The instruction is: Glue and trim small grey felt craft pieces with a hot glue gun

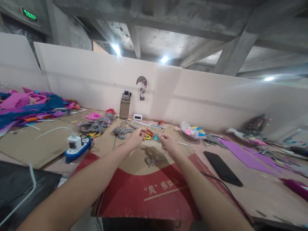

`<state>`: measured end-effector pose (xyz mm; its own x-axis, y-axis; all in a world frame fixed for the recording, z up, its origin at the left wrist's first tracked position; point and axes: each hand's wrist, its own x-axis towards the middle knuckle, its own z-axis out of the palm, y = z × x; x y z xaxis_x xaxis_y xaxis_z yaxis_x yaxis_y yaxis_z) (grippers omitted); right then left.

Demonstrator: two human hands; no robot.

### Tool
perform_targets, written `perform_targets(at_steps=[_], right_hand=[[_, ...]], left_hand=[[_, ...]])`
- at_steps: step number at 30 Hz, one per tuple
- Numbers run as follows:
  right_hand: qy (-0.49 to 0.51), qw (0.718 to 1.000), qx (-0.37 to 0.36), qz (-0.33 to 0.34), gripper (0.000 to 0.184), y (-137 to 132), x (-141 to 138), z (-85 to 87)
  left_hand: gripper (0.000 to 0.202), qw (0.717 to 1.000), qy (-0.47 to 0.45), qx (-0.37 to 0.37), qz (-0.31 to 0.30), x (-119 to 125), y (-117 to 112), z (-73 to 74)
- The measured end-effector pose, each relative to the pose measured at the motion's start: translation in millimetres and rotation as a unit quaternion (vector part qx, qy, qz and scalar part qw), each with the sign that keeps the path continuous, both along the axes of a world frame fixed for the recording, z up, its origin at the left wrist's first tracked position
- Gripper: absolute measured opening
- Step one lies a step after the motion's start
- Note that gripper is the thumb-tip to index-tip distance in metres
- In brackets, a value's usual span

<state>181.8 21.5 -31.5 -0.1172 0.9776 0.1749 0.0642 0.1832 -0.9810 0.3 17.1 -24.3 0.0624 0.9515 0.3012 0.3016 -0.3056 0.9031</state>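
Both my arms reach forward over a red and tan sheet of cardboard (pixel 154 192). My left hand (pixel 136 138) is closed in a pinch on something I cannot make out. My right hand (pixel 167 142) is also closed in a pinch, a short gap from the left. Between and just beyond the two hands lie a small teal piece (pixel 156 138) and scissors with yellow and red handles (pixel 148 134). Below the hands a small grey tangled piece (pixel 154 159) rests on the cardboard.
A black phone (pixel 222 168) with a cable lies right of my right arm. Purple foam sheets (pixel 243 154) spread at the right. A blue and white power strip (pixel 77 146), grey cut-outs (pixel 95 126) and a bottle (pixel 124 106) stand left and behind. Coloured sheets (pixel 29 106) pile far left.
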Motion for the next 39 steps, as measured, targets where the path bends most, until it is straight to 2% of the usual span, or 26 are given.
perform_targets(at_steps=[2, 3, 6, 9, 11, 13, 15, 18, 23, 29, 35, 39], right_hand=[[-0.009, 1.000, 0.000, 0.006, 0.030, -0.2, -0.6, -1.8], [-0.016, 1.000, 0.002, 0.010, 0.030, -0.4, -0.8, -2.6], [-0.038, 0.999, 0.012, 0.017, 0.031, -2.0, -1.5, -3.7], [-0.055, 0.998, 0.015, 0.011, 0.034, -5.0, -3.1, -3.1], [-0.075, 0.997, 0.022, 0.003, 0.035, -7.0, -4.4, -2.3], [-0.093, 0.995, 0.034, -0.002, 0.034, -8.7, -5.7, -1.7], [-0.101, 0.994, 0.041, 0.000, 0.032, -10.3, -6.8, -1.3], [-0.105, 0.993, 0.044, 0.013, 0.029, -11.7, -7.5, -0.4], [-0.103, 0.992, 0.067, 0.004, 0.025, -14.1, -6.4, 6.1], [-0.142, 0.984, 0.108, 0.001, 0.020, -21.9, -7.5, 16.0], [-0.173, 0.975, 0.141, 0.011, 0.019, -24.7, -10.1, 14.4], [-0.183, 0.973, 0.142, 0.006, 0.019, -24.2, -10.7, 12.0]], left_hand=[[0.018, 0.998, 0.024, -0.046, -0.020, -2.1, 3.6, 9.8], [0.013, 0.998, 0.038, -0.043, -0.027, -3.6, 5.1, 17.1], [0.021, 0.998, 0.057, 0.019, -0.013, -10.0, 8.2, 40.8], [0.033, 0.997, 0.048, 0.063, 0.014, -18.1, 8.7, 51.1], [0.042, 0.998, 0.001, 0.057, 0.034, -22.7, 7.2, 48.4], [0.044, 0.997, 0.001, 0.055, 0.050, -25.1, 4.8, 42.1], [0.039, 0.998, 0.004, 0.058, 0.037, -23.9, 2.2, 36.5], [0.029, 0.998, 0.031, 0.054, -0.016, -15.8, -2.6, 32.6], [0.027, 0.993, 0.072, 0.076, -0.046, -1.7, -13.2, 32.1], [0.031, 0.990, 0.114, 0.057, -0.056, -1.3, -14.3, 31.9], [0.034, 0.982, 0.165, 0.056, -0.075, -1.7, -16.4, 33.0], [0.041, 0.985, 0.142, 0.028, -0.093, -1.8, -15.0, 31.3]])
